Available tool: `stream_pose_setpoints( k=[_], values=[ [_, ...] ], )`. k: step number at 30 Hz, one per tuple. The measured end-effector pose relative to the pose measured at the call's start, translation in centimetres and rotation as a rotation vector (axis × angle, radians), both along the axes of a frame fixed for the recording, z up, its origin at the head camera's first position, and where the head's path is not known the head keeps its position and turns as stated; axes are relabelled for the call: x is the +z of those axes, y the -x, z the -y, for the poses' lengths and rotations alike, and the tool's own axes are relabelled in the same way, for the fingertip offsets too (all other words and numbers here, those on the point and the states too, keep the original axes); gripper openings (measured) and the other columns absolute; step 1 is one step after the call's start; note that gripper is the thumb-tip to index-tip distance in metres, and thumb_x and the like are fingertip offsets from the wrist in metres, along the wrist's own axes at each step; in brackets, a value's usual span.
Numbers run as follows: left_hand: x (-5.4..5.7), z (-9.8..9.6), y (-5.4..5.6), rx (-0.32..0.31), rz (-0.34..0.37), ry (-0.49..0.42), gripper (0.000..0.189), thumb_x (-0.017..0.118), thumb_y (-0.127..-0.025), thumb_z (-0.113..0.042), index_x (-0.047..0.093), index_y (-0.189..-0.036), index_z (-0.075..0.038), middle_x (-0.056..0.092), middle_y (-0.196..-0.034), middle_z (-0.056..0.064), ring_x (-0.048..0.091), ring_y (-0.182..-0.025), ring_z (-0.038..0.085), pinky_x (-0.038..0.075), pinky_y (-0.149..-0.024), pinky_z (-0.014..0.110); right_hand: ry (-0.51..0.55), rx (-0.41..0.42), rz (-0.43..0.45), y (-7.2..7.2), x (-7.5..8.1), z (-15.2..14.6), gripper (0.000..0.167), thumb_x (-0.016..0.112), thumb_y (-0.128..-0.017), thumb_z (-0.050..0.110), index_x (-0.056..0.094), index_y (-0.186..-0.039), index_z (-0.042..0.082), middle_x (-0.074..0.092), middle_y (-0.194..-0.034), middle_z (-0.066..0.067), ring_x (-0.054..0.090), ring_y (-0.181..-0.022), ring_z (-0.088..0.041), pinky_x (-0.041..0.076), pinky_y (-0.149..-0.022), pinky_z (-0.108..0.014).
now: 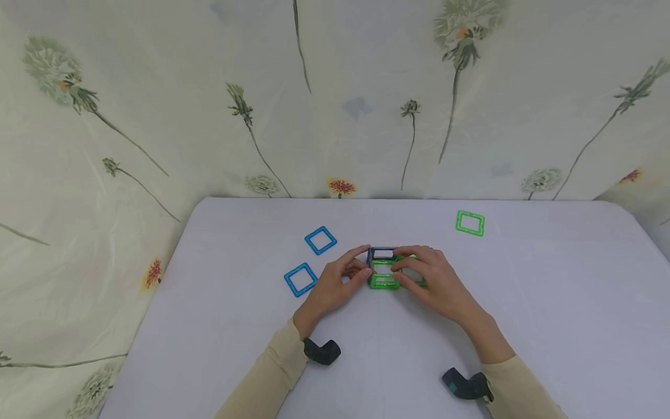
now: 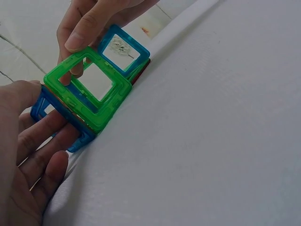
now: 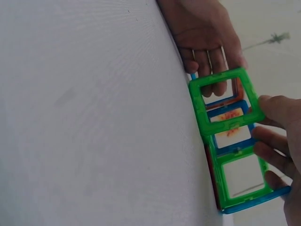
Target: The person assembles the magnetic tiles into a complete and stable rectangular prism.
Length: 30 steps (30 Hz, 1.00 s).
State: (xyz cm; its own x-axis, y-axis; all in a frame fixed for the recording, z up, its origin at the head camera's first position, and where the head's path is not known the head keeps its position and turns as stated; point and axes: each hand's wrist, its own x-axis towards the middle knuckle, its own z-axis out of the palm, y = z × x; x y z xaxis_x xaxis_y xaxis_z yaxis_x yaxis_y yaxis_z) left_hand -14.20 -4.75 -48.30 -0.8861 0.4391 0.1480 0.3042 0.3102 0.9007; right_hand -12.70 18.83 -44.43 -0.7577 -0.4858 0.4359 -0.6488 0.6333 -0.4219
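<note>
A box-like build of magnetic square tiles stands on the table between both hands, with a green magnetic tile (image 2: 117,104) as its near face. My left hand (image 1: 331,285) holds the build's left side, thumb at the top corner and fingers along a blue magnetic tile (image 2: 84,136). With the thumb on its upper edge and fingers behind, my right hand (image 1: 437,279) pinches the near green tile. Another green tile (image 3: 223,179) joins on the right, with a blue tile (image 3: 256,200) beside it and a red edge (image 3: 212,174) along the table. The right hand partly hides these in the head view.
Two loose blue tiles, one farther back (image 1: 312,244) and one nearer (image 1: 291,285), lie left of the build. A loose green tile (image 1: 469,231) lies at the back right. Behind the white-covered table (image 1: 209,201) hangs a flower-patterned cloth (image 1: 356,145).
</note>
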Motion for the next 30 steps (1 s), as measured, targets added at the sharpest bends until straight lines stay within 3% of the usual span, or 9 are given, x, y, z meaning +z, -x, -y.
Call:
stream_pose_setpoints(
  k=[14,30],
  values=[
    [-0.42,0.06,0.04,0.004,0.003,-0.008,0.050,0.055,-0.095,-0.034,0.039,-0.142,-0.028,0.069,-0.102,-0.005,0.061,-0.087,0.005,0.049,-0.079,0.022,-0.008,-0.004,0.022,-0.06,-0.05,0.05,0.013,0.072,-0.082,0.015,0.070,-0.095,0.016,0.059,-0.120,-0.005,0.052,-0.115,-0.022,0.035,-0.096,-0.048],
    [-0.59,0.07,0.22,-0.012,-0.011,-0.015,0.049,0.054,-0.096,-0.034,0.039,-0.142,-0.031,0.069,-0.101,-0.005,0.061,-0.088,0.005,0.049,-0.079,0.022,0.025,0.037,-0.025,0.12,-0.26,-0.10,0.014,0.074,-0.079,0.012,0.071,-0.093,0.015,0.061,-0.115,-0.005,0.052,-0.112,-0.021,0.035,-0.089,-0.042]
  ],
)
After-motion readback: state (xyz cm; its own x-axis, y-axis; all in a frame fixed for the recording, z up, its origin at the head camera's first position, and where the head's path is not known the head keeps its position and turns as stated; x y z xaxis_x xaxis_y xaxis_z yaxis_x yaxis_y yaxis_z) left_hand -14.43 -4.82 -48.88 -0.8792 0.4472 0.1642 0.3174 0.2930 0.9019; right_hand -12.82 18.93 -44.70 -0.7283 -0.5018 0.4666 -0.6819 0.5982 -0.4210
